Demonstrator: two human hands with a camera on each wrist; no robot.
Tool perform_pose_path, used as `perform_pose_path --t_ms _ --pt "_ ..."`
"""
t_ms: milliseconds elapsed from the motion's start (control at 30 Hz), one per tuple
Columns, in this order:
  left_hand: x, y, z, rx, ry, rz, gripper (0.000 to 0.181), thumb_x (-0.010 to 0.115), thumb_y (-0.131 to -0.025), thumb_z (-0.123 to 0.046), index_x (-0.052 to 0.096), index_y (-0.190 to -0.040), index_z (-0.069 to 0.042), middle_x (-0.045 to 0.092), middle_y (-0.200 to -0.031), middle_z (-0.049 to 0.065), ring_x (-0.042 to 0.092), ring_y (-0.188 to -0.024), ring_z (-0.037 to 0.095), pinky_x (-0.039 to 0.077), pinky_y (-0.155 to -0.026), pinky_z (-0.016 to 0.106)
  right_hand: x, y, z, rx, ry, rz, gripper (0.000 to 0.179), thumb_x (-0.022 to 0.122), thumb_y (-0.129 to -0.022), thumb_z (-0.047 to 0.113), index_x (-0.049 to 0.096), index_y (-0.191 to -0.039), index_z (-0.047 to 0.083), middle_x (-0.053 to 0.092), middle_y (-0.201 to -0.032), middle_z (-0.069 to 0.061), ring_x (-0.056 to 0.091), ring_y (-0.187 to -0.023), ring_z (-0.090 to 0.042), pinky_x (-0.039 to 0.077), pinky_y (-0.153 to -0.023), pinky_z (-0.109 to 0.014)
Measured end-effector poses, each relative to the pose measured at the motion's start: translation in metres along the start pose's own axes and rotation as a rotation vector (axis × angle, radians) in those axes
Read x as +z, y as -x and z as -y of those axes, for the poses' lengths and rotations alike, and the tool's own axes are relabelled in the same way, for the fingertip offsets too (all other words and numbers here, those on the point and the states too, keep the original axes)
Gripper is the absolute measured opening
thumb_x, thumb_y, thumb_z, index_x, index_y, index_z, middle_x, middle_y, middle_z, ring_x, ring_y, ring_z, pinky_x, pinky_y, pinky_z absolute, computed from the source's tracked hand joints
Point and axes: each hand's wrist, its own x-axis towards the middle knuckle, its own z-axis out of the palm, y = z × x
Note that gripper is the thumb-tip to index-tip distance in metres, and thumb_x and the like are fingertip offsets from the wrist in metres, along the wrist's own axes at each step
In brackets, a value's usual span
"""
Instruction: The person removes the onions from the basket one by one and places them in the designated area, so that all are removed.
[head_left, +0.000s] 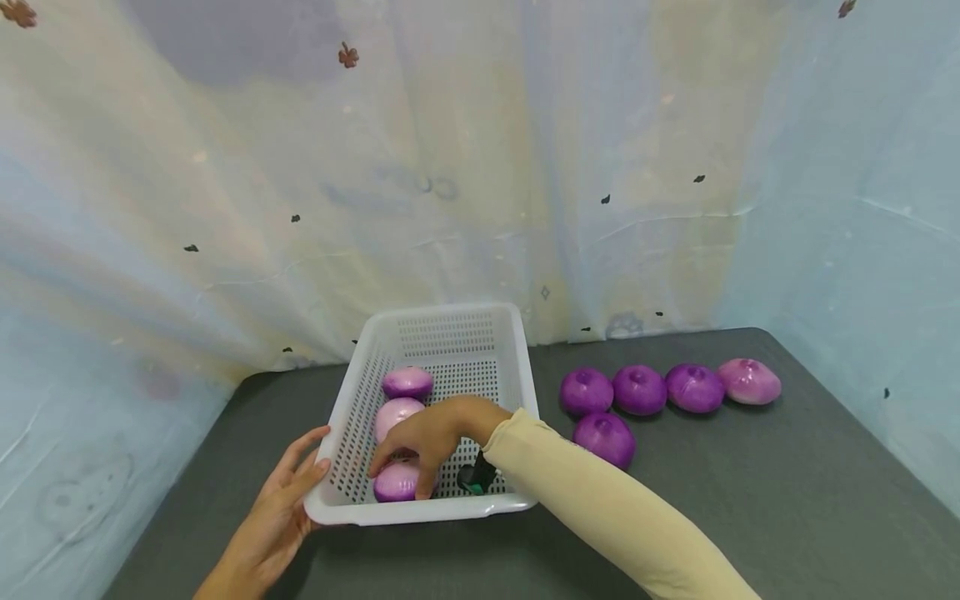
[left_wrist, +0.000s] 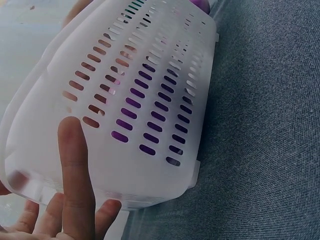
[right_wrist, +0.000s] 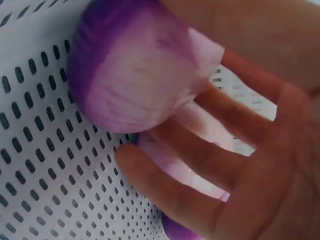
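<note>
My right hand [head_left: 427,442] reaches into a white slotted plastic basket [head_left: 348,515] and grips a red onion [head_left: 393,482] near its front left corner. That onion [right_wrist: 130,70] looks pale with a deep purple end in the right wrist view. Behind it, along the basket's left side, lie a pale pink onion [head_left: 396,414] and a purple-pink onion [head_left: 407,382]. At the front left corner, my left hand [head_left: 273,508] touches the basket from outside with rather straight fingers. In the left wrist view, one straight finger [left_wrist: 75,175] lies against the slotted wall.
To the basket's right, several onions stand on the dark grey table [head_left: 720,500]: a row of purple onions [head_left: 639,390] ending in a lighter pink onion [head_left: 748,382], and another purple onion [head_left: 604,439] in front. A patterned curtain [head_left: 450,167] hangs behind the table.
</note>
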Motion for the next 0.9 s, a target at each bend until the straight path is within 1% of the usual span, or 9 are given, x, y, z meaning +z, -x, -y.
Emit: perform_pose_path --t_ms 100,167,333,500,600,667,767,900 --pt "0.0 0.0 -0.001 0.001 0.0 -0.003 0.045 0.04 -0.109 -0.022 0.026 -0.15 -0.034 0.059 -0.131 -0.024 0.063 -0.114 0.008 0.058 -0.083 0.041 0.0 0.001 -0.001 0.005 -0.009 0.01 0.07 0.084 -0.081 0.021 0.051 -0.142 0.025 0.052 -0.14 0.012 0.044 -0.124 0.0 0.033 -0.111 -0.02" --pt "0.001 0.0 -0.001 -0.005 -0.007 -0.017 0.045 0.041 -0.109 -0.023 0.026 -0.15 -0.034 0.059 -0.13 -0.025 0.062 -0.114 0.008 0.058 -0.083 0.041 0.0 0.001 -0.001 0.016 -0.014 0.02 0.07 0.084 -0.08 0.021 0.05 -0.142 0.025 0.051 -0.14 0.011 0.043 -0.124 -0.001 0.034 -0.11 -0.02" --pt "0.002 0.001 -0.001 -0.02 -0.019 -0.045 0.047 0.042 -0.108 -0.024 0.025 -0.151 -0.034 0.059 -0.13 -0.026 0.062 -0.114 0.009 0.058 -0.083 0.043 0.001 0.003 -0.001 0.053 0.005 0.041 0.074 0.084 -0.08 0.023 0.047 -0.145 0.03 0.048 -0.141 0.009 0.041 -0.124 -0.005 0.036 -0.109 -0.025" --pt "0.003 0.0 0.0 -0.033 -0.017 -0.055 0.046 0.042 -0.108 -0.025 0.025 -0.15 -0.034 0.059 -0.128 -0.025 0.062 -0.113 0.009 0.058 -0.084 0.045 0.003 0.006 -0.002 0.081 -0.032 0.034 0.076 0.086 -0.078 0.022 0.049 -0.143 0.034 0.047 -0.141 0.011 0.042 -0.124 -0.006 0.039 -0.108 -0.029" --pt "0.003 0.0 0.001 -0.04 -0.015 -0.063 0.045 0.042 -0.108 -0.025 0.026 -0.149 -0.035 0.059 -0.128 -0.024 0.062 -0.113 0.009 0.058 -0.084 0.044 0.003 0.009 -0.001 0.097 -0.045 0.022 0.077 0.086 -0.078 0.022 0.049 -0.144 0.034 0.047 -0.143 0.012 0.042 -0.125 -0.006 0.039 -0.11 -0.031" --pt "0.003 -0.001 0.001 -0.037 -0.015 -0.06 0.045 0.042 -0.108 -0.024 0.026 -0.149 -0.034 0.059 -0.128 -0.024 0.062 -0.113 0.009 0.058 -0.084 0.044 0.002 0.013 0.001 0.101 -0.036 0.01 0.078 0.086 -0.078 0.023 0.048 -0.145 0.034 0.047 -0.145 0.012 0.042 -0.127 -0.006 0.038 -0.112 -0.032" --pt "0.002 -0.001 0.001 -0.025 -0.017 -0.052 0.044 0.042 -0.108 -0.024 0.026 -0.149 -0.034 0.059 -0.129 -0.024 0.062 -0.113 0.01 0.058 -0.082 0.043 0.001 0.018 0.005 0.111 0.015 -0.029 0.079 0.087 -0.077 0.025 0.047 -0.146 0.032 0.048 -0.146 0.013 0.044 -0.129 -0.006 0.038 -0.113 -0.033" --pt "0.001 -0.001 0.001 -0.01 -0.003 -0.026 0.044 0.041 -0.109 -0.023 0.026 -0.149 -0.033 0.059 -0.13 -0.023 0.063 -0.113 0.01 0.058 -0.082 0.04 -0.001 0.027 0.013 0.127 0.104 -0.108 0.082 0.089 -0.075 0.029 0.048 -0.146 0.028 0.054 -0.142 0.013 0.049 -0.126 -0.005 0.04 -0.111 -0.031"
